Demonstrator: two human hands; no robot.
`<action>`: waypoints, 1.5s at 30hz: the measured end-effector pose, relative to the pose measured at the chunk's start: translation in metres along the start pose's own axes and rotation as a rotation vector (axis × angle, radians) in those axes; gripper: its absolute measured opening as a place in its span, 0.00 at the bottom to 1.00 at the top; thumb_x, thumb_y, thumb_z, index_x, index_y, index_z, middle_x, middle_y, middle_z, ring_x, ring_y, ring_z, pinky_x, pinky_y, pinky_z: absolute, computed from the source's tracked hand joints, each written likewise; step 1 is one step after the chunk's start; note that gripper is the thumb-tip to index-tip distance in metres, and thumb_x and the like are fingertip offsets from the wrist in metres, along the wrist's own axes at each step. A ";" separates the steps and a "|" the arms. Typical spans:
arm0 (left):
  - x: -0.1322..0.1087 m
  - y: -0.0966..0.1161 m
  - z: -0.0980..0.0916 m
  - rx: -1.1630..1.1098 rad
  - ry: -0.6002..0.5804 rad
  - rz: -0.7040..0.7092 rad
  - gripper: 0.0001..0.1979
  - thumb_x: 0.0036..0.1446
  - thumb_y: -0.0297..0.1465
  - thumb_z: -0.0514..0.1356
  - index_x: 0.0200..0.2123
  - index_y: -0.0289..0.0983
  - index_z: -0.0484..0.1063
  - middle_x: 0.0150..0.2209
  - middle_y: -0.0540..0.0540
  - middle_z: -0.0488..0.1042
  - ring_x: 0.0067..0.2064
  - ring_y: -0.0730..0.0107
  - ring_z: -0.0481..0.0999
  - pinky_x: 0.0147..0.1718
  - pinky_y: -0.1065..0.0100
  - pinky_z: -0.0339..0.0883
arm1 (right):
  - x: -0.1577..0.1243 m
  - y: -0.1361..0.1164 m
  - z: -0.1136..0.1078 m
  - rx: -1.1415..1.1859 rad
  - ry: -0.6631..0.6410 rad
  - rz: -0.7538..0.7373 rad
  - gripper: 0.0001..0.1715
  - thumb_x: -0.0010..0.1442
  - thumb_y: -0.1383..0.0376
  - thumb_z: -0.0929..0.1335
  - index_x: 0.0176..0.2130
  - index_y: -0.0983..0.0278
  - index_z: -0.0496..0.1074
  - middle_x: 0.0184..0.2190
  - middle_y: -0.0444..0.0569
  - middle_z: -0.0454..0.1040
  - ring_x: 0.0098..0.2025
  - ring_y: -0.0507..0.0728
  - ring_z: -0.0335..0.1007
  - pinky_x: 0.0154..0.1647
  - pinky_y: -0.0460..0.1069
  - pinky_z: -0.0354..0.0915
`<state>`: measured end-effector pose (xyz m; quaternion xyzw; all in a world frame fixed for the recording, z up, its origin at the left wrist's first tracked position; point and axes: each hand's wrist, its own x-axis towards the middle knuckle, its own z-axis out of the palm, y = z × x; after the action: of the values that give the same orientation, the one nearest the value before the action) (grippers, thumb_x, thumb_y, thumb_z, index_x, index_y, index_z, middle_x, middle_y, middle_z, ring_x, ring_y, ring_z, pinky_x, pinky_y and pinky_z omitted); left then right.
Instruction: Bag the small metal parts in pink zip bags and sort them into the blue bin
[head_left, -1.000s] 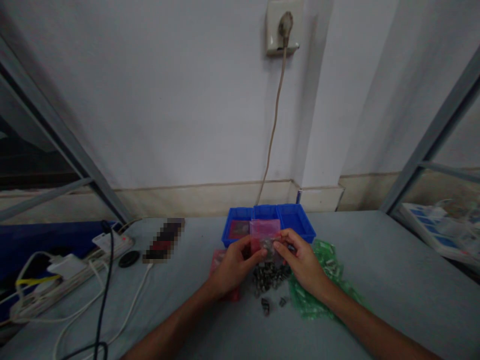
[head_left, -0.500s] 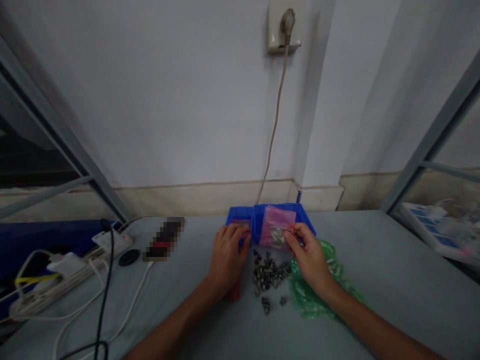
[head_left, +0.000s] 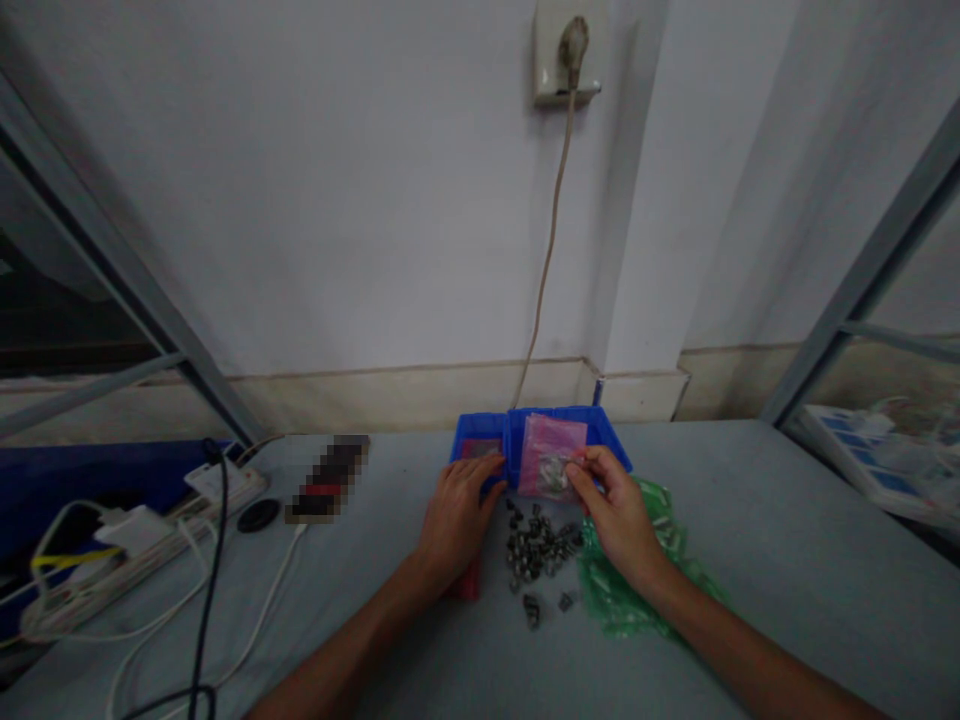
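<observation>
My right hand (head_left: 619, 510) pinches the lower right corner of a pink plastic bag (head_left: 553, 440) between thumb and fingers. Small silvery pieces lie in the bag's lower part, and the bag leans in front of the right blue bin (head_left: 606, 435). My left hand (head_left: 459, 515) reaches over the front of the left blue bin (head_left: 478, 425), its fingers stretched out and thumb apart. A red bag (head_left: 481, 447) shows in that bin beyond the fingers. Under the left wrist lies red plastic (head_left: 469, 583), mostly covered. Between the hands sits a pile of small metal parts (head_left: 538, 545).
Crumpled green plastic (head_left: 619, 595) lies under my right forearm. Leftward are a blurred-out phone (head_left: 330, 480) on a white cable, a black round disc (head_left: 258, 515) and a power strip (head_left: 82, 590) with plugs. A cord (head_left: 555, 220) runs down the wall behind the bins.
The pink bag has shifted slightly left and down with my right hand. My left fingers have lowered a little, showing more of the red bag in the left bin.
</observation>
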<state>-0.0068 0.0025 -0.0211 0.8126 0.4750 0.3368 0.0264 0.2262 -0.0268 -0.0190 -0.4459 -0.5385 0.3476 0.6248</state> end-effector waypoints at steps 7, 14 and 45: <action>0.004 -0.003 -0.001 -0.031 -0.022 0.013 0.18 0.69 0.28 0.64 0.60 0.43 0.75 0.61 0.44 0.80 0.61 0.51 0.78 0.65 0.43 0.67 | -0.001 -0.001 0.001 -0.011 -0.006 0.014 0.18 0.67 0.49 0.73 0.43 0.60 0.73 0.36 0.46 0.73 0.36 0.57 0.68 0.32 0.48 0.61; 0.005 -0.005 -0.001 -0.036 -0.030 0.044 0.17 0.71 0.28 0.61 0.61 0.43 0.75 0.62 0.44 0.79 0.62 0.53 0.77 0.67 0.41 0.65 | -0.001 0.000 0.001 -0.026 -0.024 0.009 0.17 0.67 0.49 0.72 0.42 0.59 0.73 0.35 0.45 0.72 0.36 0.58 0.68 0.32 0.48 0.61; -0.001 0.009 -0.009 -0.039 0.049 0.141 0.36 0.70 0.27 0.61 0.75 0.49 0.52 0.74 0.41 0.59 0.76 0.52 0.57 0.75 0.42 0.54 | -0.005 -0.007 0.003 0.008 -0.168 0.079 0.19 0.68 0.47 0.72 0.45 0.59 0.74 0.34 0.45 0.74 0.34 0.57 0.68 0.33 0.49 0.62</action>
<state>-0.0057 -0.0055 -0.0116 0.8348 0.4105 0.3667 0.0069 0.2225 -0.0335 -0.0141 -0.4337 -0.5693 0.4104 0.5651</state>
